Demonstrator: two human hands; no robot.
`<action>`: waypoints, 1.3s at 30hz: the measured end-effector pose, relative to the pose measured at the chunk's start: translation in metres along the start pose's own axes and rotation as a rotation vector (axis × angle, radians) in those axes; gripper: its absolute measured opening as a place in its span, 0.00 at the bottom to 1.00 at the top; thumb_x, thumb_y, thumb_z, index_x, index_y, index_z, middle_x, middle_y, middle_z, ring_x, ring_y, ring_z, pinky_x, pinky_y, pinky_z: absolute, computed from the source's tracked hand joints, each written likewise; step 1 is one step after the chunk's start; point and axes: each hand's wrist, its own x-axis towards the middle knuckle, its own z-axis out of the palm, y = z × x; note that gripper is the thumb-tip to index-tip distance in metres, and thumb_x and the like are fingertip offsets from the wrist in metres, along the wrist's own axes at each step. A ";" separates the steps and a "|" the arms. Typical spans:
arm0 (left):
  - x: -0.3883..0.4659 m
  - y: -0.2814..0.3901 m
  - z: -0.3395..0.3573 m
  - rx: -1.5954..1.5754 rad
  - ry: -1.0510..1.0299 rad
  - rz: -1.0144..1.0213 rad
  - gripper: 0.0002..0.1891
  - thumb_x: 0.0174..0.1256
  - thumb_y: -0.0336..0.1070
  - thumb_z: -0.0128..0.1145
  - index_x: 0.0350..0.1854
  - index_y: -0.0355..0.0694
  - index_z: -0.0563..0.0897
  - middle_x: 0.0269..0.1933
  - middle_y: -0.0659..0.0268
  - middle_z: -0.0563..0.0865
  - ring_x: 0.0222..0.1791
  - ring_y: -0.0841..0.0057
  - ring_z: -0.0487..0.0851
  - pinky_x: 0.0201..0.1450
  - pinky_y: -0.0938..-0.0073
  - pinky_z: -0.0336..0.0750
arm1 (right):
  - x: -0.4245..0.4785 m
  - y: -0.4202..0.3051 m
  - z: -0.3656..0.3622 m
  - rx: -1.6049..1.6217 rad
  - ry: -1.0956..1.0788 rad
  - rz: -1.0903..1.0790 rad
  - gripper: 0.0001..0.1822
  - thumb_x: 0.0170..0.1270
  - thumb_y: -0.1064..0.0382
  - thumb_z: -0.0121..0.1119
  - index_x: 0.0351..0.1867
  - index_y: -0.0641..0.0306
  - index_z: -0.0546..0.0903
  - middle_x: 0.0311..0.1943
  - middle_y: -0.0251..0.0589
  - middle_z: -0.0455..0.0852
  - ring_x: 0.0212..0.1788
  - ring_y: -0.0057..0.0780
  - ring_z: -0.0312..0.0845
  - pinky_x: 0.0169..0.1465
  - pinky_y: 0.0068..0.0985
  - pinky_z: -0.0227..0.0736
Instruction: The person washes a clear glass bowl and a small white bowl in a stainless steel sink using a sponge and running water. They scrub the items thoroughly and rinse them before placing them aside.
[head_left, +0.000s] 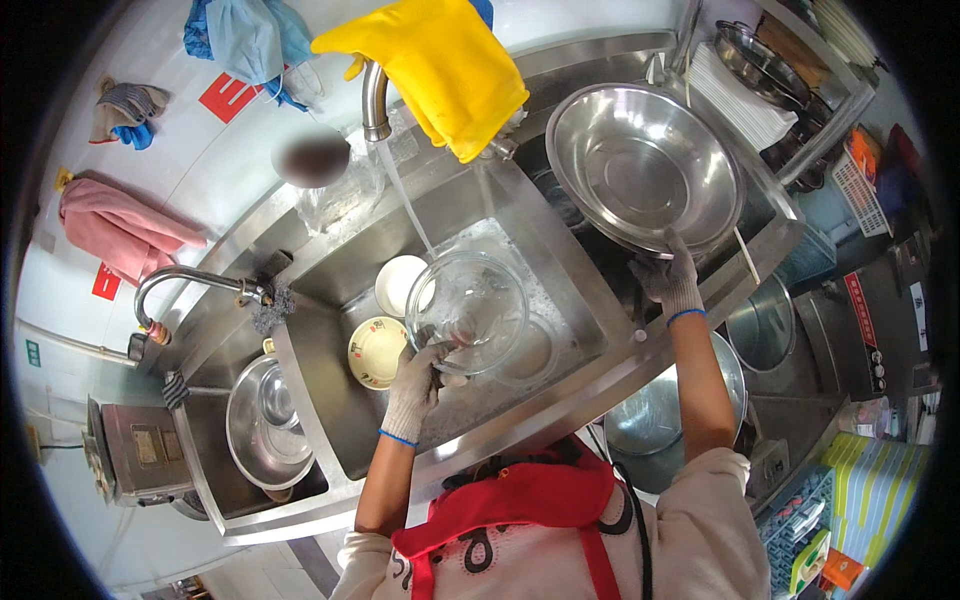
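Gripped at its near rim by my gloved left hand (420, 371), a clear glass bowl (487, 300) is tilted over the middle sink basin. Water runs from a steel faucet (376, 105) beside the bowl's far edge. Below lie a white bowl (396, 281), a patterned cream bowl (371, 352) and a clear round dish (532, 352). My gloved right hand (671, 277) has its fingers on the near rim of a large stainless steel basin (645, 165) over the right compartment; its thumb is inside the rim.
Yellow rubber gloves (450, 67) hang over the faucet. In the left compartment stands a metal basin (244, 427) with a smaller bowl inside. A second faucet (195, 276) with steel wool is at the left. Metal tubs (645, 420) stand beyond the sink's front edge (570, 390).
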 end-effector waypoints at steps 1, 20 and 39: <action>0.000 0.000 -0.001 0.004 -0.003 -0.015 0.18 0.58 0.26 0.43 0.52 0.29 0.64 0.43 0.42 0.78 0.32 0.57 0.84 0.29 0.64 0.86 | 0.007 -0.002 -0.001 0.089 0.023 0.006 0.33 0.52 0.52 0.65 0.58 0.56 0.64 0.54 0.47 0.68 0.47 0.42 0.71 0.56 0.45 0.65; 0.053 0.037 0.101 0.185 -0.151 -0.015 0.30 0.56 0.25 0.43 0.64 0.31 0.55 0.46 0.49 0.75 0.33 0.66 0.82 0.27 0.71 0.85 | 0.052 -0.083 0.007 -0.144 0.210 -0.222 0.11 0.58 0.61 0.53 0.39 0.63 0.71 0.36 0.39 0.76 0.34 0.31 0.77 0.35 0.28 0.78; 0.222 0.014 0.216 2.022 -0.711 0.648 0.19 0.43 0.44 0.67 0.35 0.39 0.79 0.38 0.54 0.81 0.41 0.54 0.79 0.44 0.60 0.74 | 0.084 -0.130 -0.007 -0.246 0.234 -0.105 0.10 0.53 0.55 0.56 0.24 0.53 0.70 0.20 0.29 0.70 0.18 0.21 0.65 0.24 0.18 0.62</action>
